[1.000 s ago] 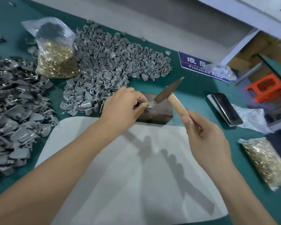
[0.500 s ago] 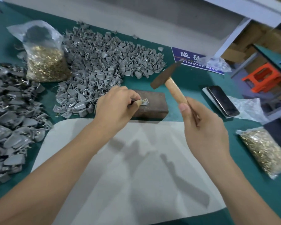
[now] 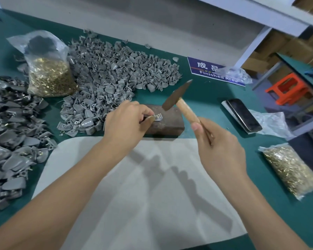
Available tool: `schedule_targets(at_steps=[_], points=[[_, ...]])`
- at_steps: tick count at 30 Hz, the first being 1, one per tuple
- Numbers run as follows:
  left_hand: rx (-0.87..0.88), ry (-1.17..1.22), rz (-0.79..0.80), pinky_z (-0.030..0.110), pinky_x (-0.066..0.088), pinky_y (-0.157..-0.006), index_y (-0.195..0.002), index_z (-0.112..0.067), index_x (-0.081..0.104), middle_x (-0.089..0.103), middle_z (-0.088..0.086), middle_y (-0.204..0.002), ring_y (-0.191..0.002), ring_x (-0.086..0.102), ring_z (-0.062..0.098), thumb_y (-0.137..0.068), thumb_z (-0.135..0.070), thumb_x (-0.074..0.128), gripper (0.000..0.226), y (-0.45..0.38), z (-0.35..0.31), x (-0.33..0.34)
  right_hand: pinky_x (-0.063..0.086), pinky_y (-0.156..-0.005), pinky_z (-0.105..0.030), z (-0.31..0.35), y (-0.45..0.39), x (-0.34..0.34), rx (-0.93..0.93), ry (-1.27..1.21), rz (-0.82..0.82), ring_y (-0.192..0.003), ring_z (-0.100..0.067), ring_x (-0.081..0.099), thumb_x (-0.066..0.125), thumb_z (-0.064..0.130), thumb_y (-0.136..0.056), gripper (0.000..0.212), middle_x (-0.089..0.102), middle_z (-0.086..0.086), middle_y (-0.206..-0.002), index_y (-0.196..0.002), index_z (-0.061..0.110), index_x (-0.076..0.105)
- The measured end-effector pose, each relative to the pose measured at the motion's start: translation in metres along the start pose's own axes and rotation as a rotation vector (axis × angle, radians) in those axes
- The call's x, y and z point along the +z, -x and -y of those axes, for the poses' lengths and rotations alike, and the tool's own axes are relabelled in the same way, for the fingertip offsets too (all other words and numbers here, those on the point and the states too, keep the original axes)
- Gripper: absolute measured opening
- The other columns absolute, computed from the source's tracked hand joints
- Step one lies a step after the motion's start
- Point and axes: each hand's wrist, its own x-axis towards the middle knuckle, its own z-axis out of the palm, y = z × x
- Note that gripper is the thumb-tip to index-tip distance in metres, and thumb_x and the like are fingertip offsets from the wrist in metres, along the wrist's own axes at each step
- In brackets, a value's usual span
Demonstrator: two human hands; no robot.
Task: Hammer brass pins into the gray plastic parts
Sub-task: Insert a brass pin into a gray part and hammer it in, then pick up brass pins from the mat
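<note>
On the dark rectangular metal block, left hand fingers pinch the small gray plastic part; right hand grips the wooden-handled hammer, head poised just above-right of it.

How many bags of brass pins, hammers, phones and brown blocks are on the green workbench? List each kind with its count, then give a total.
Bags of brass pins: 2, one behind the left hand, one at the right edge
Hammers: 1
Phones: 1
Brown blocks: 1
Total: 5
</note>
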Motion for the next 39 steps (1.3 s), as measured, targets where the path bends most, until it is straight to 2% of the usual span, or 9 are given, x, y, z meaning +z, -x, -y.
schedule_targets(at_steps=[5,8,12,16,20,25,31,34,39], points=[[-0.011,0.01,-0.017,0.032,0.035,-0.063,-0.097,-0.039,0.076,0.046,-0.014,-0.069,-0.084,0.043,0.012,-0.093,-0.04,0.069,0.008,0.0,0.0,0.0,0.041,-0.059,-0.024,-0.003,0.002,0.006,0.014,-0.002,0.081,-0.067,-0.013,0.055,0.036,0.059,-0.103,0.027,0.059,0.012,-0.069,-0.106,0.045,0.058],[0.006,0.019,-0.007,0.032,0.037,-0.063,-0.099,-0.038,0.076,0.046,-0.015,-0.069,-0.084,0.042,0.011,-0.094,-0.041,0.067,0.011,-0.001,0.002,-0.001,0.04,-0.056,-0.029,-0.005,0.003,0.006,0.01,-0.104,-0.037,-0.069,-0.018,0.049,0.04,0.055,-0.104,0.026,0.055,0.012,-0.071,-0.103,0.038,0.059],[-0.005,0.018,-0.011,0.032,0.037,-0.064,-0.098,-0.039,0.076,0.048,-0.013,-0.069,-0.085,0.044,0.011,-0.093,-0.04,0.069,0.009,0.0,0.001,-0.002,0.042,-0.059,-0.031,-0.005,-0.001,0.004,0.015,-0.017,0.083,-0.067,-0.015,0.053,0.039,0.058,-0.102,0.025,0.057,0.021,-0.075,-0.102,0.043,0.058],[0.001,0.008,-0.032,0.032,0.037,-0.065,-0.095,-0.038,0.076,0.047,-0.015,-0.069,-0.084,0.044,0.011,-0.093,-0.043,0.067,0.01,-0.001,0.003,0.001,0.046,-0.061,-0.031,-0.012,0.008,-0.003,-0.029,-0.057,-0.067,-0.073,-0.013,0.053,0.035,0.063,-0.099,0.027,0.058,0.018,-0.077,-0.106,0.046,0.056],[0.011,0.007,-0.007,0.034,0.041,-0.065,-0.098,-0.038,0.076,0.052,-0.012,-0.072,-0.084,0.049,0.014,-0.094,-0.041,0.068,0.009,-0.002,0.002,0.001,0.048,-0.069,-0.026,-0.028,0.026,0.003,-0.172,-0.077,-0.041,-0.08,-0.004,0.057,0.057,0.049,-0.099,0.019,0.063,0.019,-0.087,-0.116,0.054,0.061],[-0.001,0.036,0.005,0.035,0.046,-0.071,-0.1,-0.038,0.076,0.054,-0.01,-0.073,-0.086,0.052,0.014,-0.094,-0.04,0.067,0.01,0.0,0.001,0.0,0.05,-0.077,-0.041,-0.052,0.041,0.018,-0.348,-0.164,0.043,-0.087,-0.013,0.056,0.078,0.024,-0.09,0.031,0.06,0.017,-0.091,-0.118,0.034,0.074],[0.003,0.018,0.016,0.032,0.038,-0.069,-0.103,-0.038,0.076,0.054,-0.012,-0.075,-0.087,0.051,0.013,-0.095,-0.042,0.067,0.012,0.0,0.0,0.001,0.042,-0.093,-0.042,-0.054,0.043,0.031,-0.332,-0.11,0.114,-0.104,-0.013,0.049,0.078,0.04,-0.088,0.032,0.058,0.017,-0.104,-0.119,0.037,0.075],[0.012,0.02,0.016,0.032,0.038,-0.068,-0.103,-0.036,0.075,0.051,-0.012,-0.075,-0.087,0.048,0.013,-0.096,-0.04,0.066,0.012,0.003,-0.002,-0.003,0.035,-0.105,-0.037,-0.042,0.037,0.027,-0.285,-0.123,0.123,-0.113,-0.003,0.05,0.072,0.064,-0.08,0.044,0.06,0.022,-0.11,-0.119,0.042,0.071],[0.096,0.095,-0.058,0.031,0.038,-0.067,-0.098,-0.036,0.074,0.049,-0.012,-0.075,-0.086,0.043,0.008,-0.094,-0.037,0.068,0.007,0.024,-0.009,-0.03,0.041,-0.092,-0.014,-0.004,0.015,0.014,-0.354,-0.406,0.024,-0.105,-0.009,0.061,0.075,0.043,-0.087,0.038,0.068,0.013,-0.105,-0.122,0.029,0.07]])
